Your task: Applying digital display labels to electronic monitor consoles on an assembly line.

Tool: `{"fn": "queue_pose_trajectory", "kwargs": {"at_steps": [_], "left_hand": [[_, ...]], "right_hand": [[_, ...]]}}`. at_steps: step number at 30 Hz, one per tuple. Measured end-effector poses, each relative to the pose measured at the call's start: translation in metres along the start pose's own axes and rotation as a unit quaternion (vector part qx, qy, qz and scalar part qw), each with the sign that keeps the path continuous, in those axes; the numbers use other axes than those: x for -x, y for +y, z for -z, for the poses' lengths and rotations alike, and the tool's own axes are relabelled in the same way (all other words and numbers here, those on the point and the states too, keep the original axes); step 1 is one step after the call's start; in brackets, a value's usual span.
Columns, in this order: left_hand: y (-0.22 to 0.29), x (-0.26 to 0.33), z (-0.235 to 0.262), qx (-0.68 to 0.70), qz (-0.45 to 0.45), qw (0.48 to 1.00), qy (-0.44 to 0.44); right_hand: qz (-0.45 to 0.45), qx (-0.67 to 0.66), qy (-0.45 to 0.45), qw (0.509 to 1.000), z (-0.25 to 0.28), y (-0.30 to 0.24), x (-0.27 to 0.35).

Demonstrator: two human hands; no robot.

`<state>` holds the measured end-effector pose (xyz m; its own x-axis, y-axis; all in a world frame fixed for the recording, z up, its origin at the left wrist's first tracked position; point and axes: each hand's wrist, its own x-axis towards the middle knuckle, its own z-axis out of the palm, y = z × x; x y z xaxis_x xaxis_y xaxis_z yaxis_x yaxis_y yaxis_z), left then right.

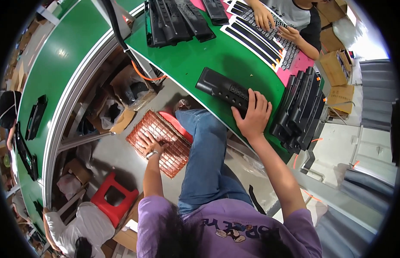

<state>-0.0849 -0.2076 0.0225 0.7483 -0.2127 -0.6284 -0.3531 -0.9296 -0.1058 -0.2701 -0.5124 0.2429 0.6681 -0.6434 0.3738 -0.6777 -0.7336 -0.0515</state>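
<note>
My right hand lies flat, fingers spread, on the near end of a long black plastic housing that rests on the green table. My left hand, with a watch on the wrist, reaches down beside my leg and presses on a reddish-brown woven seat cushion that covers a red stool. A stack of the same black housings stands just right of my right hand.
More black housings lie at the table's far end. Across the table another person's hands work on black strips and key mats on a pink sheet. A red stool, cardboard boxes and a second green bench surround me.
</note>
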Motion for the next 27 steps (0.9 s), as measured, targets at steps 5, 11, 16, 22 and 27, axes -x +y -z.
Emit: {"fn": "queue_pose_trajectory", "kwargs": {"at_steps": [5, 11, 16, 22, 27], "left_hand": [[-0.012, 0.009, -0.014, 0.019, -0.003, 1.0, -0.012], [-0.039, 0.006, -0.039, -0.048, -0.031, 0.998, 0.02], [-0.095, -0.048, -0.057, -0.112, -0.138, 0.983, 0.036], [-0.104, -0.106, 0.021, -0.149, -0.361, 0.92, 0.039], [-0.061, -0.193, 0.114, -0.211, -0.538, 0.816, 0.028]], "right_hand": [[-0.015, -0.011, -0.007, 1.0, 0.004, 0.003, 0.004], [-0.005, -0.079, 0.039, 0.996, 0.004, 0.004, 0.001], [-0.011, -0.084, 0.064, 0.994, 0.008, -0.001, -0.004], [-0.032, -0.056, 0.073, 0.995, 0.003, 0.006, 0.012], [-0.049, -0.059, 0.083, 0.994, 0.001, -0.001, 0.019]]}}
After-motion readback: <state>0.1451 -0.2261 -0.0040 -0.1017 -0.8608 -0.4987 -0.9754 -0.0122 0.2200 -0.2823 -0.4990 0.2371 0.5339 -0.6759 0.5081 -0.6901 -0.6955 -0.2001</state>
